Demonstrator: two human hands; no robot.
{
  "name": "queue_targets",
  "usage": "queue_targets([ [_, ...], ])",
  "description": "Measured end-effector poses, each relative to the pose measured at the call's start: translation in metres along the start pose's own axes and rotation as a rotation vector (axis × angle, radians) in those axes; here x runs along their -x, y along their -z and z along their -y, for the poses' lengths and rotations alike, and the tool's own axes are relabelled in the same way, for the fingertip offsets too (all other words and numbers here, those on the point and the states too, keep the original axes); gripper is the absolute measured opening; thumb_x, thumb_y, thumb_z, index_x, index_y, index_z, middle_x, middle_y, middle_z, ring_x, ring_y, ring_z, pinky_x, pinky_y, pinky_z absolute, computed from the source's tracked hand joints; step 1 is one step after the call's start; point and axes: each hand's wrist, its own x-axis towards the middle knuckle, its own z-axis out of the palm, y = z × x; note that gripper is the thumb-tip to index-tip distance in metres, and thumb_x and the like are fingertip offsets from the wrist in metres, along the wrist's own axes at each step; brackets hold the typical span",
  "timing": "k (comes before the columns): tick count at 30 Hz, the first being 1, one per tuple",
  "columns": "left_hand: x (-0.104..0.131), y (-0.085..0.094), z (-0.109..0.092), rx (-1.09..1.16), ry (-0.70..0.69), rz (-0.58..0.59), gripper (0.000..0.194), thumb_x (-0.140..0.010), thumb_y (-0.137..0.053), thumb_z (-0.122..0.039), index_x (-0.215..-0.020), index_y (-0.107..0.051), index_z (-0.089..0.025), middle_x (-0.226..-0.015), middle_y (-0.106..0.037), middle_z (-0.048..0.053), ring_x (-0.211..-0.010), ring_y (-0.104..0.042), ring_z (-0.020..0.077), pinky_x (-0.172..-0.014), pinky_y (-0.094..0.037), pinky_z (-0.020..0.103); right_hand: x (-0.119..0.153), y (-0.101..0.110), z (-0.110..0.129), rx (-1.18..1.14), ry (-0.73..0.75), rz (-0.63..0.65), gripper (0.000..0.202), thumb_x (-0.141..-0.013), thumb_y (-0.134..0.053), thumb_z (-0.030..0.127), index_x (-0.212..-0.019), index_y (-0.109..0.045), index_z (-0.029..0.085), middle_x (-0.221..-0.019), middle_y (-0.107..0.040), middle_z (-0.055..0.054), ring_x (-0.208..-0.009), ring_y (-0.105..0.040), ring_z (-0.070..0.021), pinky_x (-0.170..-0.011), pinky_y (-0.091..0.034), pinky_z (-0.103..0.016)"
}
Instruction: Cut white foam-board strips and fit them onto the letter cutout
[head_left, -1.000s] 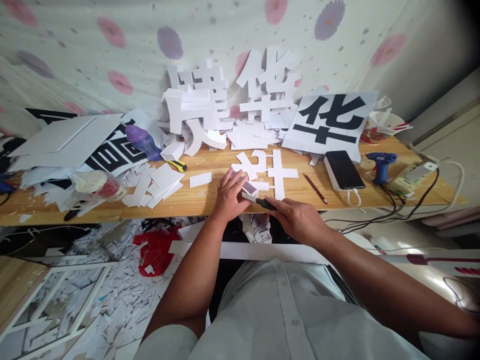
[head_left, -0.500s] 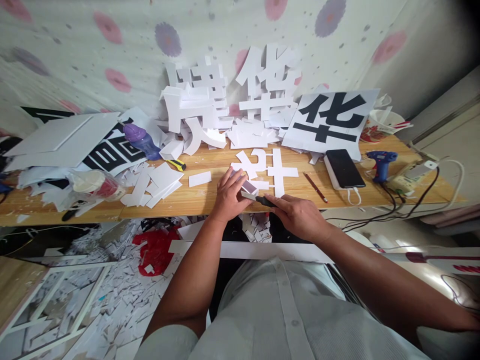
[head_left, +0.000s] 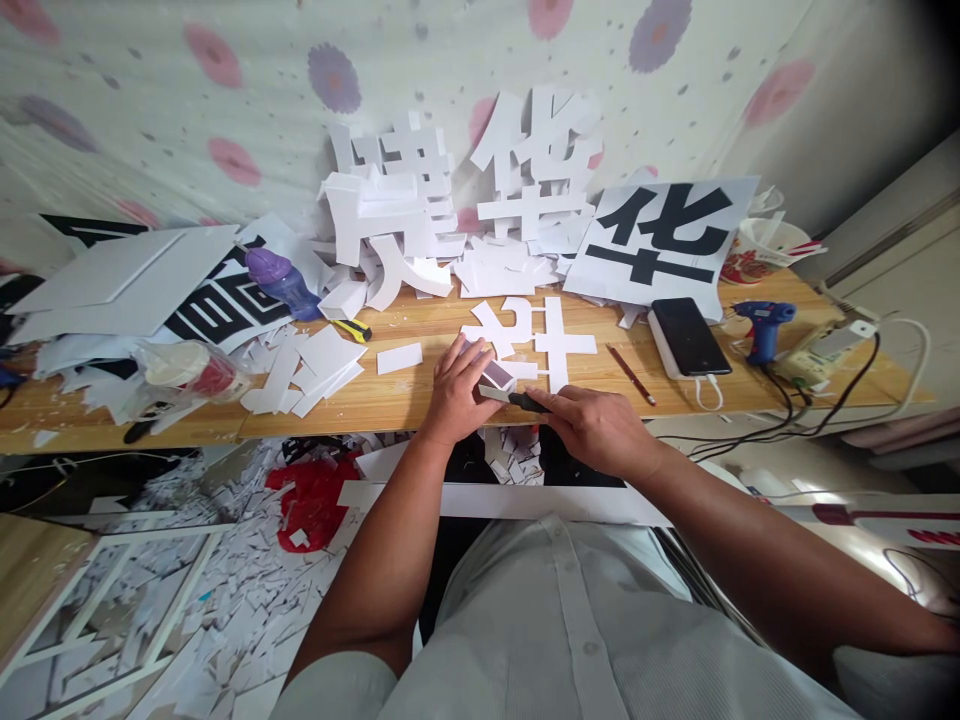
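Note:
My left hand (head_left: pixel 457 396) is closed over a small white block with a grey top (head_left: pixel 498 375), holding it down on the wooden table near the front edge. A knife with a dark handle (head_left: pixel 529 403) is gripped in my right hand (head_left: pixel 600 428). Its blade lies along the near side of the block, close to my left thumb; whether it cuts in cannot be made out. Just beyond the block lie white cut-out character pieces (head_left: pixel 556 345) joined by thin strips. A white rectangular piece (head_left: pixel 400 358) rests left of my left hand.
A pencil (head_left: pixel 631 375), a phone (head_left: pixel 691 338) and a blue glue gun (head_left: pixel 763 325) with trailing cables lie to the right. White cut-out characters (head_left: pixel 390 215) lean at the back. Left are a yellow-black cutter (head_left: pixel 352 330), board scraps (head_left: pixel 322 365) and a plastic-wrapped cup (head_left: pixel 196 370).
The knife and my right hand have shifted very slightly left along the block. My left hand stays on it; the other things have not moved.

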Motion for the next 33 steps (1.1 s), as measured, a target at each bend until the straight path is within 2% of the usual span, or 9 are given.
queue_targets([
  [18, 0.000, 0.000, 0.001, 0.004, -0.029, -0.028, 0.072, -0.089, -0.087, -0.049, -0.153, -0.062, -0.028, -0.166, -0.059, 0.012, -0.166, -0.036, 0.0421, -0.131, -0.037, 0.067, -0.005, -0.003, -0.008, 0.022, -0.005, 0.001, 0.052, -0.114, -0.051, 0.035, -0.165, -0.057, 0.039, -0.111, -0.081, -0.005, -0.088, -0.075, -0.0211, -0.065, -0.037, -0.031],
  [25, 0.001, -0.002, 0.002, 0.012, -0.037, -0.049, 0.072, -0.088, -0.088, -0.050, -0.152, -0.063, -0.029, -0.166, -0.059, 0.011, -0.165, -0.037, 0.0418, -0.130, -0.038, 0.069, -0.002, -0.003, -0.024, 0.010, -0.035, -0.058, 0.051, -0.111, -0.054, 0.032, -0.162, -0.061, 0.036, -0.117, -0.083, -0.005, -0.088, -0.075, -0.0219, -0.065, -0.040, -0.031],
  [28, 0.001, -0.003, 0.003, 0.007, -0.045, -0.055, 0.073, -0.087, -0.090, -0.048, -0.152, -0.063, -0.028, -0.165, -0.059, 0.012, -0.165, -0.038, 0.0417, -0.130, -0.038, 0.068, 0.000, -0.001, -0.027, -0.031, -0.006, -0.077, 0.051, -0.112, -0.054, 0.033, -0.162, -0.061, 0.035, -0.116, -0.083, -0.005, -0.088, -0.075, -0.0210, -0.067, -0.041, -0.030],
  [33, 0.000, -0.001, 0.001, 0.000, -0.049, -0.057, 0.069, -0.090, -0.087, -0.050, -0.150, -0.064, -0.026, -0.164, -0.061, 0.013, -0.165, -0.038, 0.0418, -0.130, -0.039, 0.067, -0.003, -0.005, -0.019, -0.051, 0.045, -0.059, 0.048, -0.112, -0.056, 0.035, -0.160, -0.063, 0.036, -0.111, -0.082, -0.004, -0.085, -0.074, -0.0199, -0.068, -0.040, -0.030],
])
